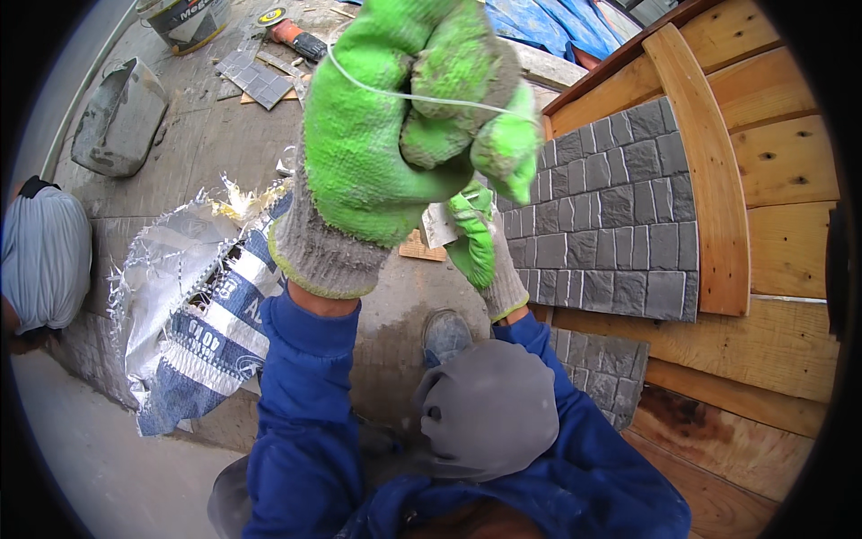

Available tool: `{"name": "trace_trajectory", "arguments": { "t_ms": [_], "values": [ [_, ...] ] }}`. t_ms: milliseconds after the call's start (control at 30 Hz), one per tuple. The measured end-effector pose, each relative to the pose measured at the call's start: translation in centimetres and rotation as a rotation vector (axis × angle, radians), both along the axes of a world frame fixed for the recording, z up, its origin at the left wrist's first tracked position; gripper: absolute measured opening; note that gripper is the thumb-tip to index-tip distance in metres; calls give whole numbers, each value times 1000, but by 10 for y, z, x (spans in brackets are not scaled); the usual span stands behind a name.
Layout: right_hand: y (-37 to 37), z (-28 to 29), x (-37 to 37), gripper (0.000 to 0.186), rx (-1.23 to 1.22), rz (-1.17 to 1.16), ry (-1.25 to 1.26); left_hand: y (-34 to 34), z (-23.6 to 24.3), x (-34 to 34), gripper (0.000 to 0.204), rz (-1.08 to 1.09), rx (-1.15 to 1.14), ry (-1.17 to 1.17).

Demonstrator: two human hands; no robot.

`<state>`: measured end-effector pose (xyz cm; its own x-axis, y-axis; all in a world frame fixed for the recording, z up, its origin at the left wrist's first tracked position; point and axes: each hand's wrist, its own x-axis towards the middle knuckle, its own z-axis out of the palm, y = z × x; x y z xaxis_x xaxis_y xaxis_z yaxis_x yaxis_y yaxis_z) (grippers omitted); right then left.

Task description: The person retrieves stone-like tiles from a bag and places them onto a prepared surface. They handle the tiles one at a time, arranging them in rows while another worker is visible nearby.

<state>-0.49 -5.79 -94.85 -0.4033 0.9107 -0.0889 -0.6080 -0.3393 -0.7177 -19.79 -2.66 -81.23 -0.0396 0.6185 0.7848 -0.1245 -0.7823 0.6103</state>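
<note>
My left hand [386, 126], in a green-coated grey glove with dried dirt on it, is raised close to the camera and closed in a fist. A thin white string [409, 94] runs across its curled fingers. Lower and behind it, my right hand [476, 235], in a matching glove, closes around a small pale, flat-sided piece [438, 225]; its kind is unclear, and the left glove partly hides that hand. Right of the hands, a dark grey stone-pattern tile panel [611, 216] leans on wooden boards.
A torn woven sack [211, 323] lies at left, near another person's grey clothing [49, 260]. Farther off are a cut-open plastic container [121, 117], a bucket [184, 22], an angle grinder [294, 38] and a tile piece [256, 76]. Wooden boards [781, 242] border the right.
</note>
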Motion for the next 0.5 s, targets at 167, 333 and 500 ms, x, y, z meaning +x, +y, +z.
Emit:
{"name": "trace_trajectory", "arguments": {
  "t_ms": [167, 333, 500],
  "values": [
    [-20, 40, -8, 45, 276, 238, -370, 43, 46, -23, 59, -1068, -38, -364],
    [2, 75, 3, 41, 190, 95, 27, 13, 15, -62, 28, -178, -297, -895],
    [59, 175, 53, 45, 474, 186, 457, -1, -105, -18, 87, -94, -786, 48]
  ]
}}
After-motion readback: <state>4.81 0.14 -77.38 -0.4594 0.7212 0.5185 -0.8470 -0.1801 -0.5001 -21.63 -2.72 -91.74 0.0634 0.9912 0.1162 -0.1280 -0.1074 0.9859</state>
